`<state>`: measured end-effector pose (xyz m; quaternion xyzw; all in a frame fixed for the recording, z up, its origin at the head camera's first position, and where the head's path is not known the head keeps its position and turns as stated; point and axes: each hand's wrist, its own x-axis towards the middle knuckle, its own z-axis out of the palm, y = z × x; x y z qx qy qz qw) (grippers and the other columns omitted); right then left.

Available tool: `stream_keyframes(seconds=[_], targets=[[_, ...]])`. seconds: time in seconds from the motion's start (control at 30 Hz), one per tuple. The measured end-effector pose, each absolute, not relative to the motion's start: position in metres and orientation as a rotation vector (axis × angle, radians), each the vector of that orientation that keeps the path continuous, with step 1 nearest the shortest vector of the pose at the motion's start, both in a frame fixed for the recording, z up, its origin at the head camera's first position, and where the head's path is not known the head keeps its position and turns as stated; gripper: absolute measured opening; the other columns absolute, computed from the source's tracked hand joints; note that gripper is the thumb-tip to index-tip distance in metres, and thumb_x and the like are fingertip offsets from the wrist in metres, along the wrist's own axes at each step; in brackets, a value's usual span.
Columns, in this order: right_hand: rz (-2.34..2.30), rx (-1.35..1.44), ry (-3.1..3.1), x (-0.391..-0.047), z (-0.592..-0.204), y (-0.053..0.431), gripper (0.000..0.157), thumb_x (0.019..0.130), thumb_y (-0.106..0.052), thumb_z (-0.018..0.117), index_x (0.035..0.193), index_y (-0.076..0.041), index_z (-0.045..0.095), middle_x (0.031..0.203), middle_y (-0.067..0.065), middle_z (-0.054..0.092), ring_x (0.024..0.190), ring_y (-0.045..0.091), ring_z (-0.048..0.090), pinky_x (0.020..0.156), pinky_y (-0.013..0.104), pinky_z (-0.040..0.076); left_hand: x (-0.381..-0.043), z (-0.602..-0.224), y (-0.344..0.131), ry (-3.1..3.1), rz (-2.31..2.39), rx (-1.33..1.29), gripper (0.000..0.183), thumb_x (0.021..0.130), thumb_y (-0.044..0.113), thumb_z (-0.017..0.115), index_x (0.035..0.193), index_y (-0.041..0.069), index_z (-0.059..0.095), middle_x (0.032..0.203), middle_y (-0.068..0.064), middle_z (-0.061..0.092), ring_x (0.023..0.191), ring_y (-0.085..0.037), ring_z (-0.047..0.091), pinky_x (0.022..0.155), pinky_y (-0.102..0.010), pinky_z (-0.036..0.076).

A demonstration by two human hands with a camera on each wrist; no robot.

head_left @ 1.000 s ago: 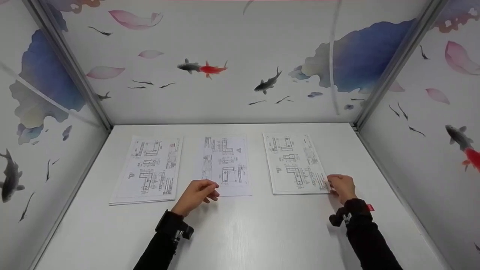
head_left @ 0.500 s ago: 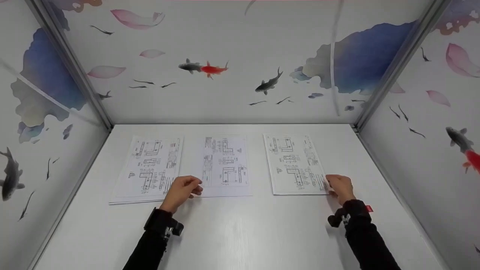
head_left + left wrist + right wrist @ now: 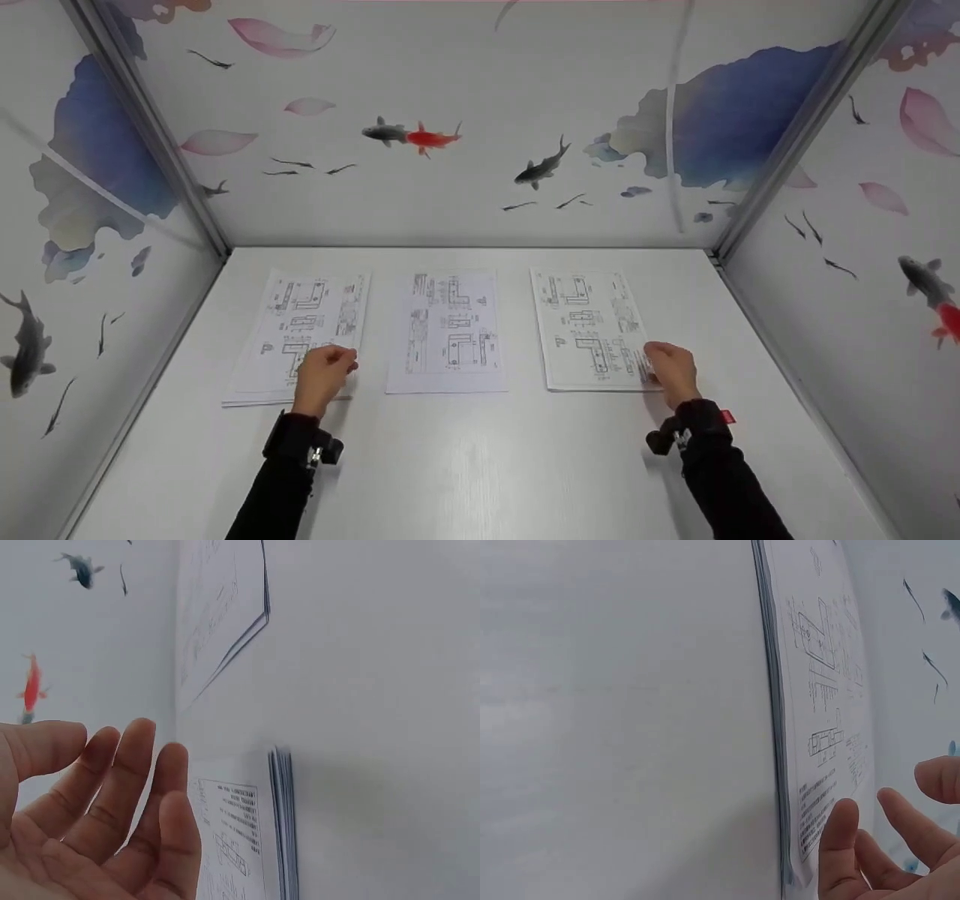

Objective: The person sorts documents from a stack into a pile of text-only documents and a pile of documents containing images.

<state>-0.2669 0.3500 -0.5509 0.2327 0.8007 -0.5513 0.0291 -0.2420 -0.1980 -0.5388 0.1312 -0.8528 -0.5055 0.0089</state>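
Observation:
Three piles of paper with technical drawings lie in a row. My left hand point(image 3: 322, 380) is over the front part of the left pile point(image 3: 307, 319), holding nothing. In the left wrist view its fingers are bent a little and the thumb stands apart from them. At the front right corner of the right pile point(image 3: 592, 330) is my right hand point(image 3: 673, 373). The right wrist view shows its thumb and fingers spread, the nearest fingertip point(image 3: 840, 821) overlapping the top sheet near a slightly raised corner. Between the hands lies the middle pile point(image 3: 450, 379).
All piles lie on a white table point(image 3: 472, 465). A white back wall point(image 3: 465, 202) painted with fish and petals rises behind it, with similar panels at left and right. Grey metal posts point(image 3: 142, 127) stand in the corners.
My left hand has moved left, from the front of the middle pile to over the left pile. The right hand has stayed by the right pile's corner, shifting slightly. The piles have not moved.

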Motion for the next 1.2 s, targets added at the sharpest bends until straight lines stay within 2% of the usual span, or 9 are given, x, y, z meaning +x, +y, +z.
stream_keyframes(seconds=[0.1,0.2,0.37,0.47,0.53,0.8,0.93,1.07,1.2], targets=[[-1.709,0.707,2.474,-0.269,-0.549,0.343,0.051,0.102,-0.028,0.046,0.144,0.001,0.045,0.148,0.019,0.044,0.127,0.027,0.044,0.092,0.033,0.048,-0.243,-0.54,-0.203,-2.726,-1.35,0.394,0.027,0.095,0.024,0.061,0.104,0.0,0.07,0.1,-0.016,0.07,0.082,-0.025,0.063,0.069,-0.031,0.044],[-1.716,0.673,2.474,-0.269,-0.548,0.335,0.05,0.102,-0.028,0.046,0.143,0.0,0.046,0.149,0.019,0.044,0.129,0.028,0.044,0.094,0.034,0.047,-0.243,-0.544,-0.205,-2.802,-1.144,0.355,0.029,0.092,0.023,0.065,0.108,-0.001,0.068,0.108,-0.023,0.067,0.088,-0.031,0.063,0.073,-0.04,0.047],[-1.682,0.588,2.503,-0.27,-0.549,0.314,0.046,0.102,-0.026,0.048,0.14,-0.001,0.05,0.145,0.019,0.047,0.125,0.03,0.048,0.09,0.034,0.05,-0.239,-0.551,-0.2,-2.968,-0.936,0.301,0.056,0.084,0.028,0.073,0.126,-0.006,0.057,0.118,-0.032,0.057,0.108,-0.046,0.055,0.088,-0.059,0.045],[-1.699,0.524,2.503,-0.272,-0.548,0.297,0.043,0.101,-0.024,0.05,0.136,0.0,0.053,0.142,0.019,0.05,0.125,0.029,0.049,0.09,0.035,0.052,-0.238,-0.556,-0.196,-3.044,-0.81,0.295,0.067,0.08,0.031,0.075,0.13,-0.006,0.051,0.121,-0.033,0.051,0.115,-0.049,0.047,0.094,-0.064,0.038],[-1.722,0.465,2.475,-0.273,-0.547,0.284,0.042,0.101,-0.023,0.051,0.134,0.002,0.054,0.141,0.02,0.051,0.126,0.029,0.048,0.091,0.036,0.053,-0.239,-0.558,-0.194,-3.056,-0.736,0.289,0.067,0.079,0.03,0.076,0.13,-0.006,0.05,0.121,-0.033,0.051,0.115,-0.05,0.046,0.094,-0.066,0.037],[-1.73,0.3,2.349,-0.271,-0.545,0.246,0.039,0.1,-0.022,0.054,0.132,0.0,0.057,0.139,0.019,0.053,0.129,0.031,0.048,0.089,0.038,0.054,-0.244,-0.558,-0.195,-3.06,-0.628,0.252,0.047,0.079,0.016,0.068,0.118,-0.007,0.057,0.106,-0.03,0.056,0.103,-0.048,0.052,0.083,-0.065,0.043],[-1.736,0.254,2.281,-0.269,-0.548,0.231,0.037,0.099,-0.023,0.056,0.129,-0.001,0.059,0.134,0.018,0.058,0.121,0.031,0.056,0.088,0.038,0.054,-0.244,-0.552,-0.199,-3.087,-0.653,0.225,0.035,0.079,0.016,0.069,0.105,-0.006,0.062,0.096,-0.024,0.058,0.089,-0.04,0.054,0.074,-0.055,0.046],[-1.695,0.15,2.199,-0.262,-0.554,0.213,0.036,0.098,-0.023,0.058,0.125,-0.001,0.061,0.124,0.017,0.064,0.109,0.028,0.064,0.085,0.039,0.055,-0.244,-0.545,-0.205,-3.084,-0.733,0.182,0.024,0.079,0.016,0.07,0.09,-0.004,0.064,0.083,-0.017,0.062,0.072,-0.029,0.053,0.064,-0.042,0.044],[-1.631,0.034,2.165,-0.255,-0.558,0.194,0.035,0.097,-0.024,0.058,0.123,-0.001,0.062,0.117,0.014,0.066,0.102,0.024,0.067,0.08,0.036,0.055,-0.243,-0.541,-0.211,-3.079,-0.813,0.139,0.027,0.081,0.019,0.073,0.091,-0.005,0.066,0.079,-0.014,0.065,0.068,-0.025,0.052,0.063,-0.037,0.043]])
